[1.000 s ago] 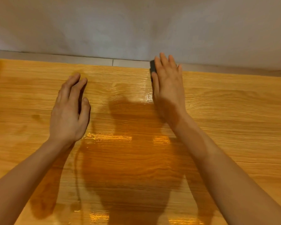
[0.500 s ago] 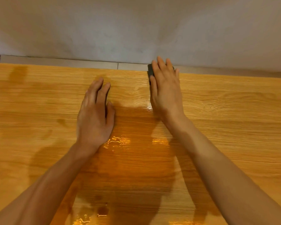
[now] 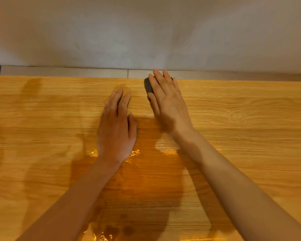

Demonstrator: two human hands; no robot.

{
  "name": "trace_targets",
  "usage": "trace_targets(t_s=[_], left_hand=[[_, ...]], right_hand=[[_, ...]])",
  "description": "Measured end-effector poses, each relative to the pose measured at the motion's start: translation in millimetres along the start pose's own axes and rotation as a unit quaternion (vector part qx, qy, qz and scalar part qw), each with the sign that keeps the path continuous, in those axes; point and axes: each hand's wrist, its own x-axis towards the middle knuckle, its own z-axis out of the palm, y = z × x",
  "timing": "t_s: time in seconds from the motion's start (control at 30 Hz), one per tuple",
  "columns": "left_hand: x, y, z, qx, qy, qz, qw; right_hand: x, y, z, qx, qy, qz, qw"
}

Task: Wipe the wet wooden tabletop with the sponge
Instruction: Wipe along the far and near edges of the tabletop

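The left hand (image 3: pixel 116 131) has slid flat, fingers straight, beside the right hand (image 3: pixel 167 103), whose straight-fingered grip presses the dark sponge (image 3: pixel 148 86) at the tabletop's (image 3: pixel 250 136) far edge, wet patches remaining nearer.

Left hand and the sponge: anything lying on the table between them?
Nothing: in the head view only a narrow strip of bare wooden tabletop separates the left hand from the dark sponge under the right hand.
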Motion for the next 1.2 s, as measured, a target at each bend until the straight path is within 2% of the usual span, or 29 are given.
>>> trace_targets(t_s=[0.07, 0.23, 0.33, 0.43, 0.57, 0.63, 0.7, 0.83, 0.9, 1.0, 1.1, 1.2], left_hand=[[0, -1, -1, -0.007, 0.000, 0.005, 1.000], [0, 1, -1, -0.012, 0.003, 0.003, 1.000], [-1, 0, -2, -0.011, 0.004, 0.002, 1.000], [-1, 0, -4, -0.026, -0.001, -0.009, 1.000], [0, 3, -6, -0.048, 0.007, -0.008, 0.999], [-2, 4, -6, -0.043, 0.008, 0.005, 0.999], [-2, 5, -7, -0.041, 0.004, 0.002, 0.999], [-1, 7, -7, -0.041, 0.008, -0.002, 0.999], [-1, 7, -7, -0.041, 0.011, 0.002, 0.999], [-1, 6, -8, -0.045, 0.013, 0.007, 0.999], [-1, 6, -7, -0.049, 0.012, 0.013, 0.999], [1, 5, -6, -0.046, 0.009, -0.004, 0.999]], right_hand=[[-12, 27, -18, -0.015, 0.005, -0.019, 1.000], [-33, 122, -71, -0.043, 0.084, 0.117, 0.989], [-19, 119, -66, -0.083, 0.122, 0.170, 0.974], [6, 73, -42, -0.079, 0.124, 0.125, 0.981], [34, 45, -36, -0.003, 0.040, 0.049, 0.998], [37, 67, -52, 0.019, -0.014, 0.025, 0.999], [30, 105, -72, 0.020, -0.031, 0.032, 0.999], [2, 161, -102, -0.004, 0.050, 0.124, 0.991], [0, 154, -95, -0.028, 0.075, 0.148, 0.986], [17, 100, -63, -0.052, 0.083, 0.110, 0.989], [43, 40, -30, -0.043, 0.024, 0.071, 0.996], [57, 24, -19, -0.025, -0.021, 0.025, 0.999]])
